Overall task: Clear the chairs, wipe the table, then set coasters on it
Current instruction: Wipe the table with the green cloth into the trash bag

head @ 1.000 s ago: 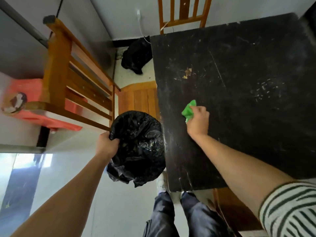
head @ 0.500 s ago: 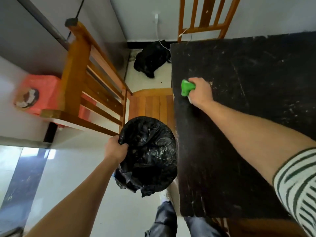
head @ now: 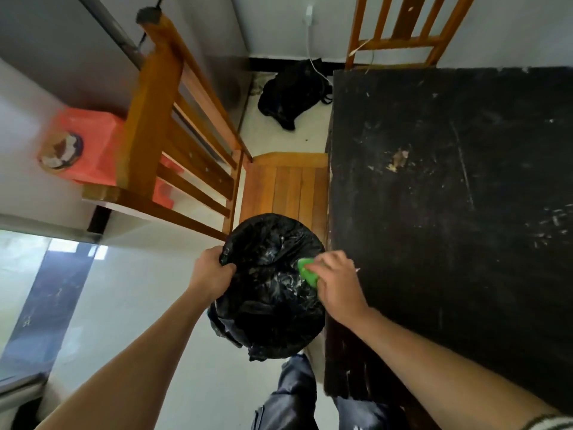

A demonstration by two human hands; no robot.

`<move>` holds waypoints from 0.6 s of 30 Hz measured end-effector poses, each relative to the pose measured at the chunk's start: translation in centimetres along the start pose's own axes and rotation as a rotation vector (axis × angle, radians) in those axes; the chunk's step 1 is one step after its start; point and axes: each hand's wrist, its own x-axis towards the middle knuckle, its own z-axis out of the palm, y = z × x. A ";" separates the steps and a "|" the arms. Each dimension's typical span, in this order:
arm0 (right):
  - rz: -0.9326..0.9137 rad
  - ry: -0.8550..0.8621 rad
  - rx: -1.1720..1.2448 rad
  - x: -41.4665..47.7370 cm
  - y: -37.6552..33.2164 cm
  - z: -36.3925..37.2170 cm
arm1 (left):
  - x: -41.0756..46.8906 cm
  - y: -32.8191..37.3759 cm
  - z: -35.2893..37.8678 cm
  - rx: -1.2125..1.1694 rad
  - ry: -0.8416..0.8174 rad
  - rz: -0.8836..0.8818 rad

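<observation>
Left hand [head: 214, 276]: fingers curled tight round the left rim of the black bin bag [head: 269, 299], with plastic bunched under the thumb. The forearm comes in from the lower left.
Right hand [head: 336, 283]: fingers folded over a green cloth [head: 306, 270] and gripping it. Knuckles face up, and the hand straddles the table's left edge near the near-left corner.
Green cloth: wadded small, with only a bright corner showing past the fingertips. It sits just off the table's left edge, over the right side of the bag's mouth.
Black bin bag: mouth open and facing up, crinkled, with pale flecks on the inside. It is held close against the table's left edge; whether a bin sits inside it cannot be told.
Table [head: 449, 259]: black top, scuffed, with pale scratches and specks. There is a tan crumbly patch [head: 398, 158] toward the middle.
Left chair [head: 288, 187]: orange-brown wood with a slatted seat, tucked against the table's left edge just beyond the bag. The slatted back rises to the left.
Far chair [head: 400, 29]: same wood, with its back standing at the table's far edge.
Floor: a dark bag [head: 291, 91] lies slumped off the far-left corner, with a white cable [head: 310, 35] running down the wall to it. A red plastic stool [head: 90, 144] stands behind the left chair.
Person: dark trousers [head: 294, 395] below the bag, and a striped sleeve [head: 552, 423] at the lower right.
</observation>
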 end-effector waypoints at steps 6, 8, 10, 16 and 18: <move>0.158 -0.044 0.252 -0.3 -1.1 -3.2 | -3.0 -1.6 -0.1 0.049 0.017 -0.020; 0.290 0.152 0.121 2.2 2.3 -6.6 | -4.2 -2.6 0.5 0.052 0.031 -0.027; 0.443 0.241 -0.043 3.5 5.9 -9.1 | -5.5 -3.5 1.2 0.055 0.045 -0.025; 0.331 0.110 0.026 -3.9 -0.5 -1.1 | -7.6 -5.5 2.4 0.057 0.087 -0.028; 0.178 -0.059 0.091 -7.2 -3.7 2.3 | -7.8 -5.7 2.3 0.059 0.085 -0.019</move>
